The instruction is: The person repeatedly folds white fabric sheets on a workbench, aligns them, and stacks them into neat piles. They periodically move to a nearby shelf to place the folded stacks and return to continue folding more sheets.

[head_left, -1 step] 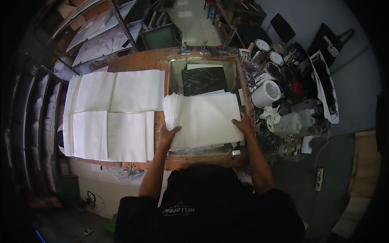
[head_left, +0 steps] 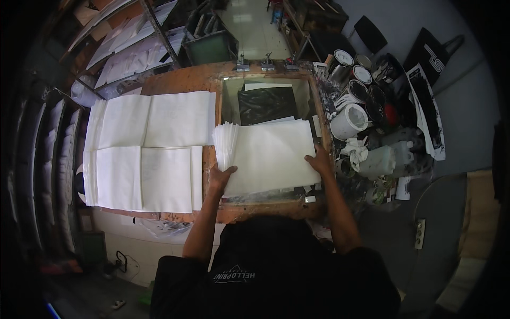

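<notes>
A fanned stack of thin white sheets [head_left: 271, 154] lies over the near part of a framed glass panel [head_left: 230, 103] in the wooden table. My left hand [head_left: 219, 178] grips its lower left edge, with the thumb on top. At the right edge, my right hand [head_left: 320, 161] holds the same stack, its thumb over the top sheet. The fingers beneath the sheets are hidden. Beyond the stack, a black sheet [head_left: 267, 105] rests on the glass. Two rows of overlapping white sheets, a far row [head_left: 178, 118] and a near row [head_left: 166, 178], cover the table's left side.
Metal clamps [head_left: 268, 64] stand along the table's [head_left: 183, 80] far edge. Paint cans [head_left: 362, 74], a white bucket [head_left: 349, 122] and a translucent jug [head_left: 381, 160] crowd the right side. Shelves of sheets [head_left: 133, 45] rise at the far left. A power strip [head_left: 419, 234] is at the lower right.
</notes>
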Demonstrator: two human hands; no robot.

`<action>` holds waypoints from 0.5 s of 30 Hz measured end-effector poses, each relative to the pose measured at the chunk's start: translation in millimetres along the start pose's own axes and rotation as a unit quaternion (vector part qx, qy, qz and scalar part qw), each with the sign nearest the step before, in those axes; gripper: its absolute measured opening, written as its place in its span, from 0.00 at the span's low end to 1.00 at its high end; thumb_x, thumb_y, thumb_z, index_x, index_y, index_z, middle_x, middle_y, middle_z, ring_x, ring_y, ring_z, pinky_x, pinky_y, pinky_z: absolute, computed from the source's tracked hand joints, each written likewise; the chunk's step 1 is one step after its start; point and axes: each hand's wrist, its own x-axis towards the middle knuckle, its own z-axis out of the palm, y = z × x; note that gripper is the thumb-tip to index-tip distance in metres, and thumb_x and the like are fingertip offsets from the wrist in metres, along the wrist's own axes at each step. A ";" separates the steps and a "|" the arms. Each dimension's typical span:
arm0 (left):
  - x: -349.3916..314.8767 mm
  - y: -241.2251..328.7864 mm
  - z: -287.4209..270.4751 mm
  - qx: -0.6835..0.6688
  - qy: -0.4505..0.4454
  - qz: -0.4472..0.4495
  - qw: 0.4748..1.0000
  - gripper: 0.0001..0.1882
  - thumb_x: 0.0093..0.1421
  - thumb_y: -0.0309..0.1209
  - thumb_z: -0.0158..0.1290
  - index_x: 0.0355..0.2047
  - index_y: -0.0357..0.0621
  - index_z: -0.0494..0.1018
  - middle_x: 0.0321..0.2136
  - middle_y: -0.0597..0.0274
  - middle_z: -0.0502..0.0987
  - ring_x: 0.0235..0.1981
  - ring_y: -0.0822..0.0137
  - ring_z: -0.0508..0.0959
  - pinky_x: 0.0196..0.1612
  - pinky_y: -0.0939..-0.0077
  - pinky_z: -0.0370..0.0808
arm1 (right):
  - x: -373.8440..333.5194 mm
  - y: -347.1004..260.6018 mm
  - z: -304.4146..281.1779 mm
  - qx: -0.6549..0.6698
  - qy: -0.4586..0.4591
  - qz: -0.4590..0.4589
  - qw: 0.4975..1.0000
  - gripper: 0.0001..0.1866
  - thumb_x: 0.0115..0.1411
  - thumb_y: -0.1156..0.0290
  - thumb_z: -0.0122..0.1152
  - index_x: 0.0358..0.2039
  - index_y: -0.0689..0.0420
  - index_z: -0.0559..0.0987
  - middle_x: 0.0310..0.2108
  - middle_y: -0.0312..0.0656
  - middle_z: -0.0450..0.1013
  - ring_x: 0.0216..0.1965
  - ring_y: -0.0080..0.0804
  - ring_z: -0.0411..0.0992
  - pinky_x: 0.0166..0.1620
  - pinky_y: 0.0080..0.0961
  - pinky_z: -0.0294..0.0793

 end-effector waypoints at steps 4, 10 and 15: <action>-7.6 -1.7 2.3 -0.054 0.010 0.042 0.998 0.26 0.53 0.27 0.64 0.52 0.31 0.76 0.42 0.49 0.82 0.38 0.58 0.83 0.42 0.67 0.81 | -17.2 -99.6 4.4 -0.154 -0.075 0.047 0.984 0.35 0.53 0.57 0.72 0.58 0.60 0.74 0.37 0.56 0.80 0.43 0.58 0.78 0.49 0.47 0.77; -8.4 3.6 -1.0 -0.097 0.004 0.030 0.995 0.26 0.55 0.25 0.62 0.54 0.30 0.74 0.41 0.49 0.82 0.38 0.59 0.83 0.42 0.67 0.81 | -21.2 -125.5 52.1 -0.067 -0.005 0.009 0.998 0.47 0.56 0.42 0.69 0.68 0.57 0.65 0.46 0.53 0.80 0.44 0.48 0.80 0.48 0.38 0.77; -51.1 77.6 4.8 -0.127 -0.065 0.049 0.989 0.25 0.55 0.24 0.62 0.54 0.30 0.73 0.41 0.48 0.82 0.37 0.58 0.83 0.43 0.67 0.82 | -5.0 -93.8 69.5 0.076 -0.061 0.112 0.989 0.47 0.60 0.35 0.61 0.68 0.58 0.66 0.52 0.50 0.78 0.49 0.38 0.78 0.49 0.36 0.77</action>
